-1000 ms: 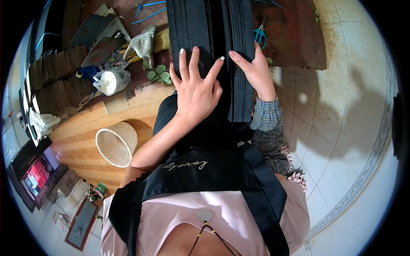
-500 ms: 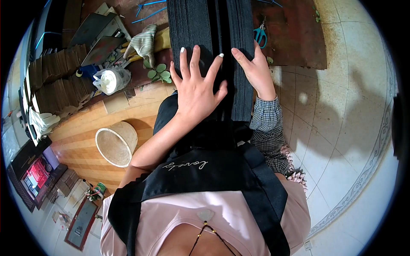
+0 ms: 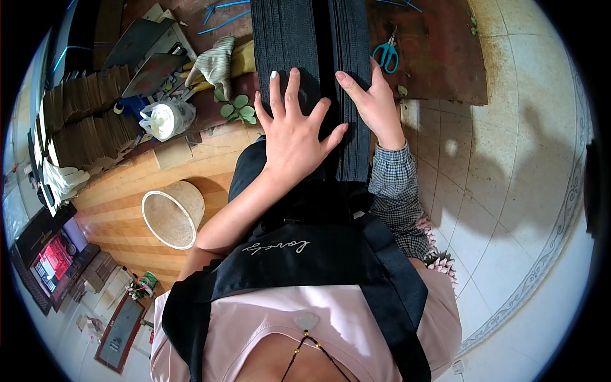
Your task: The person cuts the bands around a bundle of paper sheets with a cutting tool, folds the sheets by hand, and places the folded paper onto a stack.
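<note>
Two long stacks of black, textured strips run side by side away from my lap. On the left stack of black strips (image 3: 285,38) my left hand (image 3: 291,137) lies flat with its fingers spread. Its thumb reaches across the dark gap to the inner edge of the right stack of black strips (image 3: 350,38). My right hand (image 3: 380,113) grips that right stack from outside, thumb on top and fingers along the outer side, partly hidden. Just beyond it, teal-handled scissors (image 3: 386,54) rest on the reddish-brown work surface (image 3: 439,44).
Left of the stacks are a striped work glove (image 3: 215,63), a leafy sprig (image 3: 237,109) and a plastic-wrapped white container (image 3: 164,121). Brown folded pieces (image 3: 86,95) are piled farther left. A pale bucket (image 3: 172,214) stands on the wooden floor. Blue ties (image 3: 223,22) lie at the back.
My right hand has shifted slightly left together with the right stack, and the gap between the stacks looks different. My left index finger has bent and the left thumb extends farther right.
</note>
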A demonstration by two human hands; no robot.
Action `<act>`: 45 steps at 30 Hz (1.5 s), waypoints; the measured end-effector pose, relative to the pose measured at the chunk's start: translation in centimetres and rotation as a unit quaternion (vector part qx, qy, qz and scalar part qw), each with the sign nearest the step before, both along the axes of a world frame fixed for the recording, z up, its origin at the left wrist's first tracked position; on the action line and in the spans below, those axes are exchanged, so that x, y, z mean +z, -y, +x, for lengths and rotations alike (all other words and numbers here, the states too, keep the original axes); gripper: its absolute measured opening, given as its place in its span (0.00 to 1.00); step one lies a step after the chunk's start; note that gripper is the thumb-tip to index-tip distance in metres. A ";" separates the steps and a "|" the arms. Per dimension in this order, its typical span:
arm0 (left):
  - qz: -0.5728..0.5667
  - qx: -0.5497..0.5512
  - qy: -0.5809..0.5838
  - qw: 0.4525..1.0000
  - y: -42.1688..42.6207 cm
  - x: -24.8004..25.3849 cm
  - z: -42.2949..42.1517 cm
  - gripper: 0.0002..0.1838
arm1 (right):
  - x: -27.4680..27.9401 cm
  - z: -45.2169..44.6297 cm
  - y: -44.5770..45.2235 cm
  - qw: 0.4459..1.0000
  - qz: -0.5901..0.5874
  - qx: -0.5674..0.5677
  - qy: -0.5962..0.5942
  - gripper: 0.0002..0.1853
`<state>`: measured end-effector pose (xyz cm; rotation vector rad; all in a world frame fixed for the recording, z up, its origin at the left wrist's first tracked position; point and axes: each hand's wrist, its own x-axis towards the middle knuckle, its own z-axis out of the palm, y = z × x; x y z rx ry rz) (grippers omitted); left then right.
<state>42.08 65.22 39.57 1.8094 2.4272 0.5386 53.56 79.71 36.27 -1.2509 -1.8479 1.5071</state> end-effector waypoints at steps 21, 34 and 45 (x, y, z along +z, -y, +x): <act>0.001 0.008 -0.010 1.000 -0.1 -0.1 0.0 0.26 | -0.6 0.4 -0.4 0.999 -0.034 0.006 -0.027 0.49; 0.006 0.015 -0.004 1.000 0.0 0.0 -0.2 0.24 | -0.3 1.1 -0.7 0.996 -0.062 0.011 -0.063 0.44; -0.010 0.007 -0.011 1.000 0.1 0.1 -0.1 0.24 | -0.7 1.2 -0.7 0.997 -0.048 0.014 -0.050 0.53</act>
